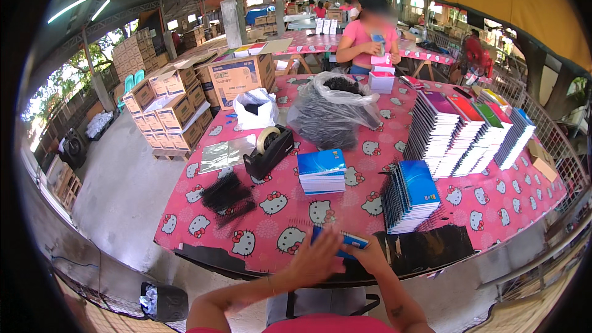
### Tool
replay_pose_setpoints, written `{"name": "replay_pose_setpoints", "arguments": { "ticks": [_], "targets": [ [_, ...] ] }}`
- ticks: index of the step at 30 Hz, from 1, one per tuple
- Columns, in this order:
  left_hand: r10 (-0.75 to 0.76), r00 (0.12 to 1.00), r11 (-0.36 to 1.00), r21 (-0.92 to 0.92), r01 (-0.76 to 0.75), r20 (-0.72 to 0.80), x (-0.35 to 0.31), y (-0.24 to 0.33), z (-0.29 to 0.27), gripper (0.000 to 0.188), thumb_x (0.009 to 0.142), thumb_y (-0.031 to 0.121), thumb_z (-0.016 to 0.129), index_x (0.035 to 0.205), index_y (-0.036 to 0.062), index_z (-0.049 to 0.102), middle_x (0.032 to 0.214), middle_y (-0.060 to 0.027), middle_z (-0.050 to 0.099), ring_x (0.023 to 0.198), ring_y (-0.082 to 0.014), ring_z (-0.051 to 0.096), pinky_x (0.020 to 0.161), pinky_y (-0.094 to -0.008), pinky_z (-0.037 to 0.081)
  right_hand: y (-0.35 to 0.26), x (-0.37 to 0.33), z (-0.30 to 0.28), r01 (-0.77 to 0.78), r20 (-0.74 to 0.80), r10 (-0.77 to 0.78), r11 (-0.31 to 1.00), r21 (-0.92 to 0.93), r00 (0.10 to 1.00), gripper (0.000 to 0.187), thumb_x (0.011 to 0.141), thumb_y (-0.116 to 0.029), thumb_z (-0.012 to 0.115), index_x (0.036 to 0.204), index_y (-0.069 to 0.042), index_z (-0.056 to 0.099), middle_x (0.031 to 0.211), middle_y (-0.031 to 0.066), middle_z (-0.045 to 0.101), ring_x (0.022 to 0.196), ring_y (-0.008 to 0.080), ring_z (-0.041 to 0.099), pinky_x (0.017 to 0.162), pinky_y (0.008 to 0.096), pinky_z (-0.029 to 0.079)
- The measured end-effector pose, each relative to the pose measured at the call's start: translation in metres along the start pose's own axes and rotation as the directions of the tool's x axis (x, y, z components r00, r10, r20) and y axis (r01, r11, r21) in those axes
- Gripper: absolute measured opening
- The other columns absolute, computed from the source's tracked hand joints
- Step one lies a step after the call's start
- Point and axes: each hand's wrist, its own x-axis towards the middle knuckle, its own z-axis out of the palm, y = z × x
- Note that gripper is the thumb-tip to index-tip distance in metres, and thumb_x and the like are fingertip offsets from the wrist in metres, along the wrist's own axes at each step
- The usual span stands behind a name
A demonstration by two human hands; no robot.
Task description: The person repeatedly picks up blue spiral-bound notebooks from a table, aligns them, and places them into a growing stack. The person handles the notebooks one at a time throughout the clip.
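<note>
Near the table's front edge, a blue-covered notebook (351, 240) lies in my right hand (372, 257), whose fingers close on its right end. My left hand (317, 255) is at the notebook's left end, fingers stretched out and slightly blurred. A faint dark wire coil shows just beyond the left fingers, too blurred to tell whether it is in the notebook. Ahead stands a short stack of blue notebooks (322, 171) with white page edges. To the right rises a taller stack of blue spiral notebooks (412, 196). Loose black binding coils (227, 199) lie to the left.
A black tape dispenser (269, 153), clear plastic sheets (226, 153), a white bag (256, 110) and a large clear bag of black coils (335, 111) occupy the table. Coloured notebook stacks (435, 129) line the right. Cartons (240, 78) stand far left; a co-worker (369, 40) handles notebooks opposite.
</note>
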Motion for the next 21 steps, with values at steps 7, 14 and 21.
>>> {"name": "replay_pose_setpoints", "arguments": {
  "ticks": [7, 14, 21],
  "targets": [
    [0.018, 0.999, 0.997, 0.073, -0.020, 0.036, 0.043, -0.021, -0.021, 0.088, 0.090, 0.063, 0.051, 0.148, -0.0010, 0.037, 0.155, -0.0212, 0.036, 0.146, -0.0346, 0.030, 0.114, -0.0664, 0.017, 0.001, 0.009, 0.006, 0.045, 0.029, -0.040, 0.985, -0.169, 0.999, 0.033, 0.086, -0.002, 0.068, 0.118, 0.000, 0.068, 0.108, 0.0063, 0.073, 0.096, 0.0120, 0.065, 0.087, 0.0308, 0.052],
    [-0.035, 0.999, 0.999, 0.019, 0.035, 0.022, 0.049, -0.014, -0.017, 0.083, 0.093, 0.061, 0.049, 0.148, -0.0005, 0.040, 0.158, -0.0186, 0.033, 0.148, -0.0311, 0.029, 0.116, -0.0594, 0.018, 0.035, 0.026, -0.002, 0.114, 0.027, -0.111, 0.977, -0.182, 0.994, 0.032, 0.085, 0.001, 0.065, 0.117, -0.001, 0.068, 0.102, 0.0093, 0.074, 0.096, 0.0141, 0.066, 0.086, 0.0319, 0.052],
    [0.014, 0.994, 0.992, -0.126, -0.001, 0.106, 0.039, -0.003, -0.011, 0.084, 0.092, 0.059, 0.052, 0.149, -0.0015, 0.036, 0.158, -0.0197, 0.032, 0.149, -0.0337, 0.025, 0.116, -0.0617, 0.016, 0.034, 0.021, -0.010, 0.180, 0.111, -0.163, 0.968, -0.173, 0.980, 0.034, 0.085, 0.001, 0.065, 0.118, -0.001, 0.067, 0.101, 0.0076, 0.074, 0.093, 0.0108, 0.064, 0.081, 0.0306, 0.053]
  ]
}}
